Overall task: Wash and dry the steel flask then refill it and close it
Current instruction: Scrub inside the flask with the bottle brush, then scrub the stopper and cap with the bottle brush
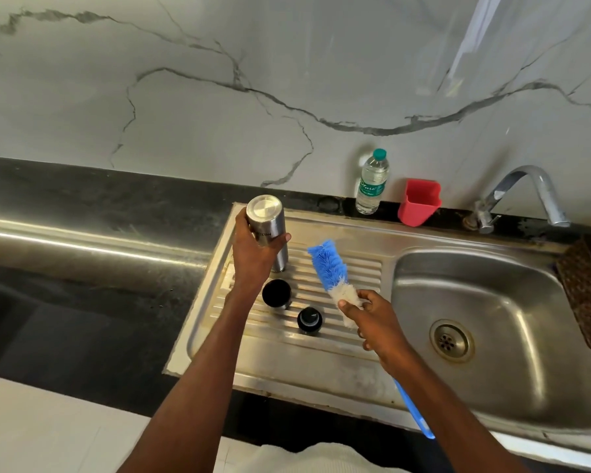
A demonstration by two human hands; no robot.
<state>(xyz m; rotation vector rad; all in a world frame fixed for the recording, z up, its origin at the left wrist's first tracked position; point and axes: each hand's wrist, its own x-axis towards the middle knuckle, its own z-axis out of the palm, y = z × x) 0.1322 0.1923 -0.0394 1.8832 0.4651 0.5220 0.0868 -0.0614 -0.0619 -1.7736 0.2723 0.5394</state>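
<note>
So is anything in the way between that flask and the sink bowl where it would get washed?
Only the bottle brush, held in the right hand, lies across the path from the steel flask in the left hand to the sink bowl.

left hand (256, 247): fingers curled, gripping | right hand (376, 322): fingers curled, gripping | arms extended forward

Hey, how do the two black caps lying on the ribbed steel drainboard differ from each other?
The wider black cap looks larger and plain matte on top, while the smaller black cap has a glossy domed top with a pale ring round it. The wider black cap sits nearer the steel flask held by the left hand; the smaller black cap lies nearer the viewer. Both rest loose on the drainboard.
</note>
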